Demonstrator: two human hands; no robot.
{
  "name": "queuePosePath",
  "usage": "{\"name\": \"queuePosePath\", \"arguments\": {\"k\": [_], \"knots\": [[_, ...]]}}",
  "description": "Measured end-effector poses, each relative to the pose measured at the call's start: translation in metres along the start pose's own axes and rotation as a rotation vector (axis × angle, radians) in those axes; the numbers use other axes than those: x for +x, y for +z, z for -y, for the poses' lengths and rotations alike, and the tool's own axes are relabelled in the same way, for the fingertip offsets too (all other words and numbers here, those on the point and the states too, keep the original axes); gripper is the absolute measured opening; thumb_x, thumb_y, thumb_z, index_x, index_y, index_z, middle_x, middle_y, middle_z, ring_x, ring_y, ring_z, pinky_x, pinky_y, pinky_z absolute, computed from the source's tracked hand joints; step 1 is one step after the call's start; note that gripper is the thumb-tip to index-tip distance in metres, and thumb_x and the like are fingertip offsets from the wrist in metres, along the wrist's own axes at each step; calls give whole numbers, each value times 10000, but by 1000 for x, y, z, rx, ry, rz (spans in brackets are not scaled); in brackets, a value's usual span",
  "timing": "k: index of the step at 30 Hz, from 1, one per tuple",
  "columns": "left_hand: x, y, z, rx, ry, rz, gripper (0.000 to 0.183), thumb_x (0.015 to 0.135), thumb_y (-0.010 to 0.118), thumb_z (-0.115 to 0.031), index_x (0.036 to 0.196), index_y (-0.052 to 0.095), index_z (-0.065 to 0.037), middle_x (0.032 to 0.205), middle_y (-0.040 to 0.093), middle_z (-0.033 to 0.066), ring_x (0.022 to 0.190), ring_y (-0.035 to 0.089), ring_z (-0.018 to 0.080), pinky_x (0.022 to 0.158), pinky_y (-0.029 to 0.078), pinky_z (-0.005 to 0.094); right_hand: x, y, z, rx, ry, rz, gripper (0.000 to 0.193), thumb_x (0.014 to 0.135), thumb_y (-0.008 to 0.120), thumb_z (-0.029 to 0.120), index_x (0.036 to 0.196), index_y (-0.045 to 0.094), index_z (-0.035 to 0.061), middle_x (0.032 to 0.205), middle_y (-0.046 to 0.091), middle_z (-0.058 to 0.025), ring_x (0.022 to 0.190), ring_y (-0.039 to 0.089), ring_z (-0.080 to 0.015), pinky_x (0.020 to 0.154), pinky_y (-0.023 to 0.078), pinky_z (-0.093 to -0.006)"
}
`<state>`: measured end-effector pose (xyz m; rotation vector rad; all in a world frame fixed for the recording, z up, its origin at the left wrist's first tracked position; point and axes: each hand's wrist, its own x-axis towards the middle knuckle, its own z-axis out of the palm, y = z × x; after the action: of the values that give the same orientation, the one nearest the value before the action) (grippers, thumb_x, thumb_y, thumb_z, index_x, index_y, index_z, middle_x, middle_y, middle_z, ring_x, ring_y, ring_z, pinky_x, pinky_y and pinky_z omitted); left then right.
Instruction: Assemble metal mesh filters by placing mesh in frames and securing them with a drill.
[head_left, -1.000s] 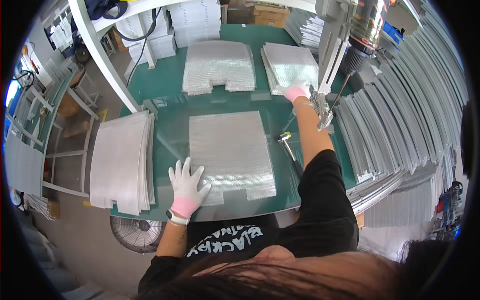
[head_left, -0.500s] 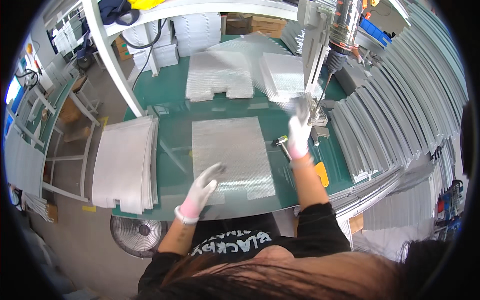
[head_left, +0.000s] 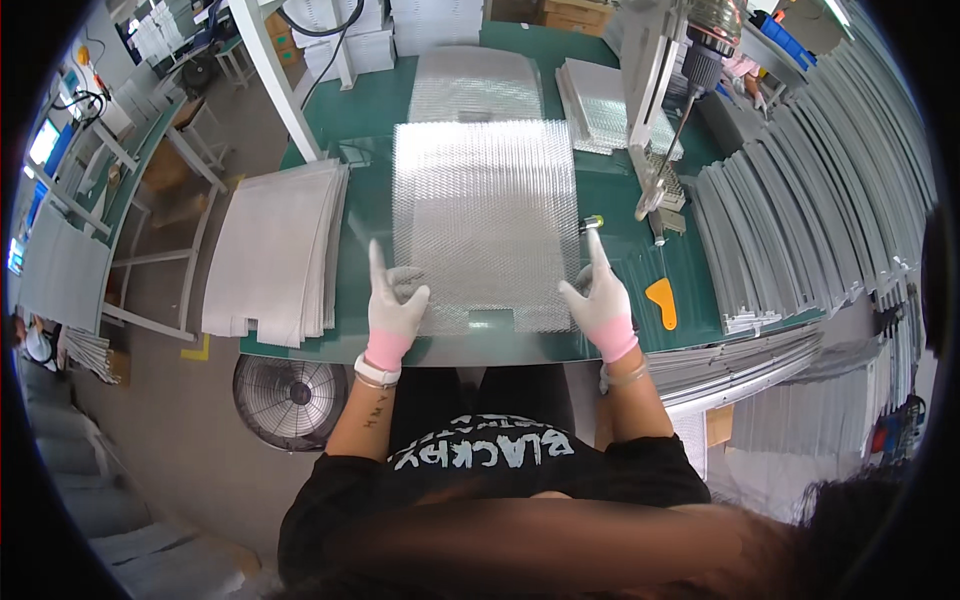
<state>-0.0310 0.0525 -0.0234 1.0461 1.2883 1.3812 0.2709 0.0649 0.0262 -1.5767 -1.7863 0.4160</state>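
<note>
Bracing a metal mesh sheet (head_left: pixel 484 220) flat on the green bench (head_left: pixel 640 290), left hand (head_left: pixel 393 305) and right hand (head_left: pixel 600 295) press its side edges, fingers apart, keeping it square.

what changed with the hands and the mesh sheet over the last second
The right hand came back from the machine to the right edge of the mesh sheet; the left hand moved from flat on it to its left edge. The sheet stays on the green table, side stack unchanged.
</note>
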Motion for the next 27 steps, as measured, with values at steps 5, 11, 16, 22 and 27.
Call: {"name": "queuePosePath", "arguments": {"k": [5,11,16,22,27], "knots": [[8,2,10,801,410,-17,727,788,736,-207,1420,428,-22,1125,621,174,1018,613,294,887,493,379,-3,23,-23,44,80,48,908,750,762,179,1517,289,69,762,534,-67,660,555,-211,637,487,-328],[12,11,13,1038,376,-3,674,771,762,-294,1344,517,-36,980,610,175,931,608,341,811,497,415,2,40,-38,23,141,60,918,755,764,206,1521,275,71,807,564,-85,706,585,-233,668,502,-341],[19,10,29,1115,324,34,666,791,729,-353,1345,519,-47,992,612,170,935,608,336,813,499,421,0,52,-47,-53,147,72,893,769,755,233,1511,285,74,992,630,-150,870,635,-303,771,520,-383],[19,7,33,1120,311,49,674,791,729,-354,1353,515,-48,1014,609,170,963,605,337,831,497,417,-2,56,-57,-86,151,137,738,801,725,275,1440,407,86,1080,623,-174,969,625,-327,842,509,-402],[22,3,38,1124,302,51,697,789,729,-377,1370,508,-60,1024,608,166,983,604,333,855,495,413,-1,53,-54,-146,97,205,572,833,689,289,1332,511,72,1067,610,-164,984,614,-339,842,504,-415]]}}
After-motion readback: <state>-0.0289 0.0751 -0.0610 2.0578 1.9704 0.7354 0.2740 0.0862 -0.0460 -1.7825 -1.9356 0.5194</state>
